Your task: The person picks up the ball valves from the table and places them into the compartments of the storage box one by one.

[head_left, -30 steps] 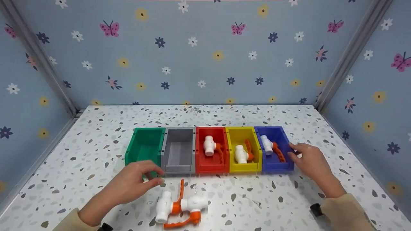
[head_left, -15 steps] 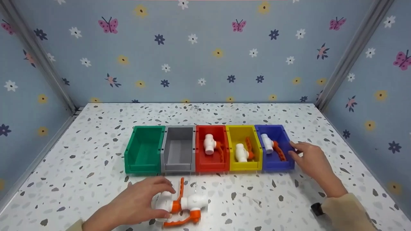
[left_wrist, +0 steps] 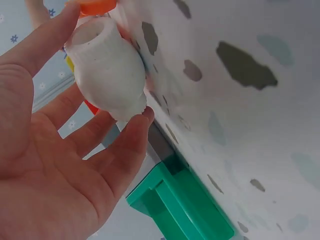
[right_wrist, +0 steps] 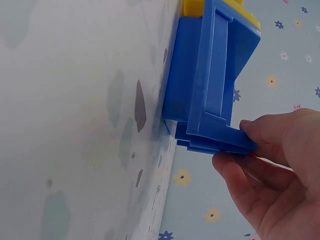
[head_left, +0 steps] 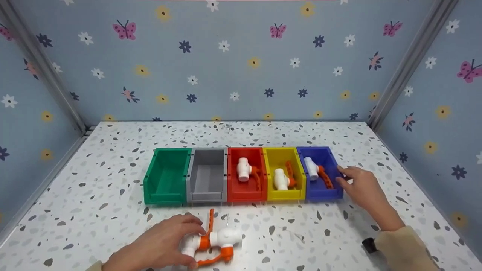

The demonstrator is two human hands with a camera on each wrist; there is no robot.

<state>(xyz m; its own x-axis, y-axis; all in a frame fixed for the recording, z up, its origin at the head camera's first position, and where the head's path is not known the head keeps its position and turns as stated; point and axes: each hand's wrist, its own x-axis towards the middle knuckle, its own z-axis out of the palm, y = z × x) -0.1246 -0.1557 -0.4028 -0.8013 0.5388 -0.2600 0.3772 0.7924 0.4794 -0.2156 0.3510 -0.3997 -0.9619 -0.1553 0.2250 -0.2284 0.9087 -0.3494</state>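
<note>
Valve (head_left: 191, 244) sits on the table (head_left: 293, 241), bottom of the frame, left of centre; white body, orange handle pointing up the frame. Left hand (head_left: 158, 241): grasping it, thumb and fingers curled round the white body; left wrist view shows the body between them. Second valve (head_left: 228, 237) just right of it, body lying crosswise, handle running toward lower left. Contact between the two: cannot tell.

Middle of the frame, bins side by side in one row, left to right: green bin (head_left: 165, 197), grey bin (head_left: 207, 196), red bin (head_left: 246, 195), yellow bin (head_left: 285, 195), blue bin (head_left: 324, 194). One valve each in the last three: red-bin valve (head_left: 243, 169), handle down; yellow-bin valve (head_left: 281, 179), handle up; blue-bin valve (head_left: 311, 168), handle to lower right.

Right hand (head_left: 363, 188), right of centre: pinching the blue bin's outer edge, thumb against fingers.
</note>
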